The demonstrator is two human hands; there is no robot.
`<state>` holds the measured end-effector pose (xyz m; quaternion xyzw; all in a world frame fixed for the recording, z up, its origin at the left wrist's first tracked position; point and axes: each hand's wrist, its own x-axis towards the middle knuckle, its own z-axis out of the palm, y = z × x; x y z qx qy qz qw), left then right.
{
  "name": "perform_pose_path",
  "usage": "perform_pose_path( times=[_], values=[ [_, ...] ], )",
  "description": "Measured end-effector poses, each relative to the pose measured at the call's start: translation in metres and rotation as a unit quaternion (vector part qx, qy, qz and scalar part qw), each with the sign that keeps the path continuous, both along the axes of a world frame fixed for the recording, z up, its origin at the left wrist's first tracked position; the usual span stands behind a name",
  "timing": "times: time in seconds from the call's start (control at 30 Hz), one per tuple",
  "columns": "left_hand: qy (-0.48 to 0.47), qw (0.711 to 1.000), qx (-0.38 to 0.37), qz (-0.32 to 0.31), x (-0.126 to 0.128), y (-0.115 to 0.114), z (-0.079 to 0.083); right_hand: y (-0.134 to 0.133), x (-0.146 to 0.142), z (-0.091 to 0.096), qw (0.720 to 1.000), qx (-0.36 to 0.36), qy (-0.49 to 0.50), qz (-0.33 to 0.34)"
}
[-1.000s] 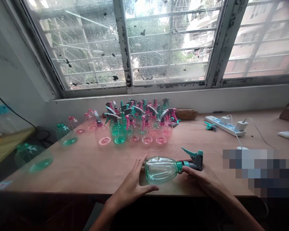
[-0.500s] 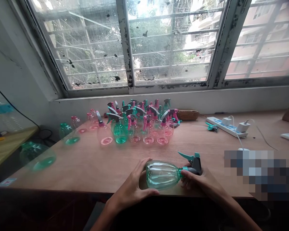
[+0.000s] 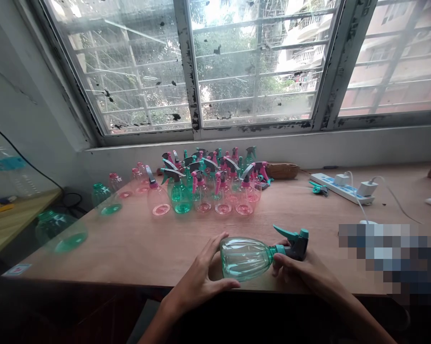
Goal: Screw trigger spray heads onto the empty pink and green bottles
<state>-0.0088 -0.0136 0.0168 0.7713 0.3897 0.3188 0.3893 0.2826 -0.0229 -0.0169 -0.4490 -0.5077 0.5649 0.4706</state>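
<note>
A clear green spray bottle (image 3: pixel 246 259) lies on its side in the air above the table's front edge, its base to the left. My left hand (image 3: pixel 206 274) is wrapped round the base end, thumb below and fingers above. At the neck, my right hand (image 3: pixel 290 265) grips the collar of the black and teal spray head (image 3: pixel 297 243), whose teal trigger points up and left. Behind my hands stands a group of pink and green spray bottles (image 3: pixel 203 196) with their spray heads on.
Open green bottles (image 3: pixel 107 198) and pink bottles without heads (image 3: pixel 120 184) stand at the left. A loose teal spray head (image 3: pixel 319 188) lies beside a white power strip (image 3: pixel 340 188). A brown basket-like object (image 3: pixel 282 171) sits by the wall. The wooden table (image 3: pixel 129 253) ends close to my body.
The spray head has shifted slightly right with my right hand, and its trigger has tilted a little. My left hand still holds the bottle's base. The whole view has moved slightly.
</note>
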Motion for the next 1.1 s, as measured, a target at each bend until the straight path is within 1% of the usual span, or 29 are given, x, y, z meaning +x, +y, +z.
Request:
perform_pose_path(
  times=[0.2,0.3,0.37,0.43,0.57,0.67,0.73,0.8,0.93,1.03,1.1],
  values=[
    [0.001,1.0,-0.018,-0.001,0.002,-0.002,-0.002,0.001,0.0,-0.001,1.0,0.018,0.004,-0.001],
    [-0.025,0.998,-0.053,-0.01,0.003,-0.002,-0.001,0.001,0.0,-0.002,1.0,0.029,-0.005,0.008],
    [-0.04,0.997,-0.068,-0.006,0.003,-0.001,-0.001,0.001,0.0,-0.002,0.999,0.035,-0.012,0.013],
    [-0.052,0.996,-0.068,-0.002,0.003,-0.001,-0.003,0.001,0.001,-0.002,0.999,0.037,-0.014,0.015],
    [-0.078,0.994,-0.072,-0.024,0.005,-0.004,-0.006,0.001,0.001,-0.002,0.999,0.039,-0.007,0.012],
    [-0.117,0.986,-0.112,-0.023,0.01,-0.006,-0.004,0.001,0.001,-0.001,0.999,0.049,0.001,0.001],
    [-0.158,0.975,-0.152,-0.036,0.014,-0.004,0.0,0.002,0.001,-0.002,0.999,0.054,-0.002,0.0],
    [-0.174,0.967,-0.177,-0.049,0.016,-0.001,0.005,0.002,0.002,-0.002,0.998,0.055,-0.012,0.003],
    [-0.182,0.963,-0.193,-0.051,0.015,0.002,0.006,0.001,0.003,0.0,0.998,0.054,-0.03,-0.014],
    [-0.181,0.962,-0.199,-0.052,0.011,0.0,0.003,0.0,0.002,0.002,0.998,0.049,-0.031,-0.02],
    [-0.181,0.963,-0.196,-0.042,0.01,-0.002,0.003,0.0,0.002,0.001,0.998,0.054,-0.034,-0.017]
  ],
)
